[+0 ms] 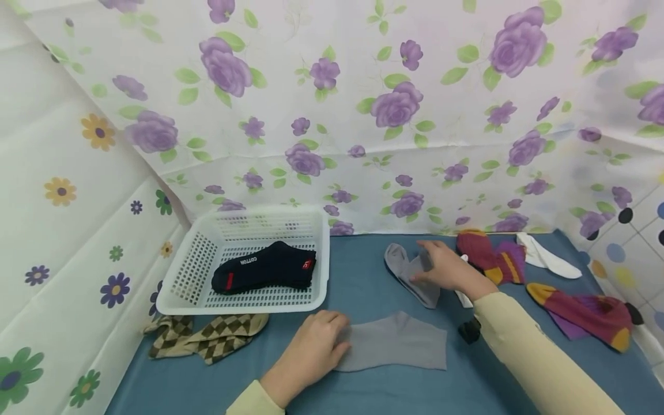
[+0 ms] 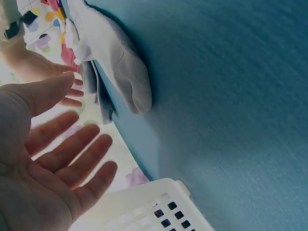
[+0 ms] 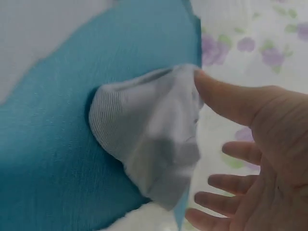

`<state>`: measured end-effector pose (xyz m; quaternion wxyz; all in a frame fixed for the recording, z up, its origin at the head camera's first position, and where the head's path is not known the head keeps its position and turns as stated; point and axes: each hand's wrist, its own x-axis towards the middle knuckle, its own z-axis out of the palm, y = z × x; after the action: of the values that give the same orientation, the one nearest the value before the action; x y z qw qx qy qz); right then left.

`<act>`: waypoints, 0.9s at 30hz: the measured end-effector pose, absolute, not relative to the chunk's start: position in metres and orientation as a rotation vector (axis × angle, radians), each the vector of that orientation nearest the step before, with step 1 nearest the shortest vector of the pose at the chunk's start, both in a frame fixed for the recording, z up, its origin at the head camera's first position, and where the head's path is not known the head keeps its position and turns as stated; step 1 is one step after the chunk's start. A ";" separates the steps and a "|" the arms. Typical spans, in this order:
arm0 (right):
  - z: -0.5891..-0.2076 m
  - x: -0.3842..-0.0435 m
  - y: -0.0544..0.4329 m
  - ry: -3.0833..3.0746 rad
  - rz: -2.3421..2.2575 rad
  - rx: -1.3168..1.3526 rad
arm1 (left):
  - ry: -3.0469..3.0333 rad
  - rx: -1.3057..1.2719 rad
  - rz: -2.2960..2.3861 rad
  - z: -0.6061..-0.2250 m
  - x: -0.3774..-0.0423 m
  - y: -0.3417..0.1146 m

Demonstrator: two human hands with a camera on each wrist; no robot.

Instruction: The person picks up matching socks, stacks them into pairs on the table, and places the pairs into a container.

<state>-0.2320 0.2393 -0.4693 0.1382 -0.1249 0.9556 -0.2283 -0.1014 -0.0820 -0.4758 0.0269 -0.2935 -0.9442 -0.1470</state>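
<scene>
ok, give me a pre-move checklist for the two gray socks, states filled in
1. Near gray sock laid flat: ok, spread on the blue surface.
2. Left hand not gripping it: ok, fingers look loose in the wrist view.
3. Far gray sock firmly gripped: not ok, right hand has its fingers spread; whether the thumb presses it, cannot tell.
4. Gray socks together: not ok, they lie apart.
5. Gray socks equal in length: cannot tell, the far one is bent and partly covered.
6. Room in basket: ok, bare floor shows beside the dark socks.
</scene>
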 end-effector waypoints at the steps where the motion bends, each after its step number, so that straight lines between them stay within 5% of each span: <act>1: -0.472 -0.236 0.241 2.753 -0.669 -0.332 | -2.922 -0.894 -0.456 -0.476 -0.101 -0.081; 13: -0.481 -0.252 0.240 2.796 -0.675 -0.328 | -2.947 -0.813 -0.532 -0.477 -0.105 -0.075; 27: -0.421 -0.223 0.222 2.965 -0.755 -0.698 | -2.991 -0.795 -0.599 -0.473 -0.108 -0.072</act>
<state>-0.2231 0.2219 -0.4209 0.0016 -0.2226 0.9447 -0.2407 -0.1078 -0.0716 -0.4731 -0.0051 -0.2521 -0.9488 -0.1901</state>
